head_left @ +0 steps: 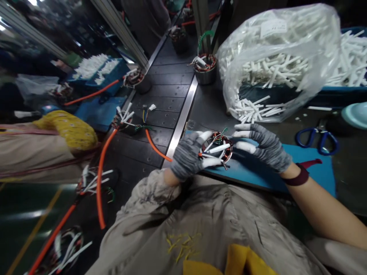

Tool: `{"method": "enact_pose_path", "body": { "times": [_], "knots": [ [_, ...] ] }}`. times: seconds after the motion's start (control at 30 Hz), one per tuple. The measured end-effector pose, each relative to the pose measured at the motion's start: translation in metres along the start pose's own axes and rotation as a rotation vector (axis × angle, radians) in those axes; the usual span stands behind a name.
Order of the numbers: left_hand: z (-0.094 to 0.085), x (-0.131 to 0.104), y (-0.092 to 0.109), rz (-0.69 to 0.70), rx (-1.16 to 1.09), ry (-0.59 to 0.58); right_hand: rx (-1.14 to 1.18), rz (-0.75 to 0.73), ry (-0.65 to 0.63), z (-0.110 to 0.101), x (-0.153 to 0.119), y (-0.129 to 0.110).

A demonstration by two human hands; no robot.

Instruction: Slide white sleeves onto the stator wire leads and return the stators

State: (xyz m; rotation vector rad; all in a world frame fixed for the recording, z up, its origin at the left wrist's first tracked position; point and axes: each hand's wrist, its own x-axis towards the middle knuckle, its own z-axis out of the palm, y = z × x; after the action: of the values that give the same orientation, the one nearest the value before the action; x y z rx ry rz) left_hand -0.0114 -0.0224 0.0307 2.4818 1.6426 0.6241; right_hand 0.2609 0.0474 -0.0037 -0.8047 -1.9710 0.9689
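Note:
My left hand (189, 156), in a grey glove with white fingertips, is closed on the near left side of a motor stator (228, 154). The stator has a ring of copper windings, and white sleeves (218, 148) and thin coloured wires stick out of its middle. An orange cable (157, 147) runs from near my left hand. On the stator's right, my right hand (265, 147) is gloved the same way, its fingers apart and slightly bent, with nothing visible in them. Under the stator is a blue mat (304, 160).
A clear plastic bag (275, 42) of white sleeves lies beyond my hands, with loose sleeves (252, 110) at its mouth. Blue-handled scissors (317, 139) lie at the right. Several stators (205, 63) stand along the dark slatted conveyor (172, 82). A yellow-sleeved arm (65, 128) shows at left.

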Motion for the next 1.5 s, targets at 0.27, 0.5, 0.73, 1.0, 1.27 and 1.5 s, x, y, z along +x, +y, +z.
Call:
{"method": "enact_pose_path", "body": {
  "times": [0.27, 0.5, 0.73, 1.0, 1.27, 1.5],
  "knots": [
    [0.001, -0.033, -0.041, 0.031, -0.193, -0.108, -0.034, -0.202, -0.24, 0.011, 0.031, 0.017],
    [0.002, -0.022, -0.05, 0.045, -0.362, -0.189, 0.158, 0.105, -0.093, 0.006, 0.021, 0.017],
    [0.014, -0.03, -0.05, 0.126, -0.36, -0.148, -0.136, 0.067, 0.129, 0.023, -0.041, -0.032],
    [0.022, -0.023, -0.017, -0.058, 0.026, -0.201, -0.302, 0.092, 0.019, 0.043, -0.05, -0.02],
    [0.031, -0.024, 0.004, -0.224, -0.03, -0.091, -0.429, 0.036, 0.035, 0.056, -0.066, -0.007],
    [0.008, 0.006, -0.004, -0.405, -0.691, -0.24, -0.113, 0.128, -0.087, 0.037, -0.047, 0.01]
  ]
}}
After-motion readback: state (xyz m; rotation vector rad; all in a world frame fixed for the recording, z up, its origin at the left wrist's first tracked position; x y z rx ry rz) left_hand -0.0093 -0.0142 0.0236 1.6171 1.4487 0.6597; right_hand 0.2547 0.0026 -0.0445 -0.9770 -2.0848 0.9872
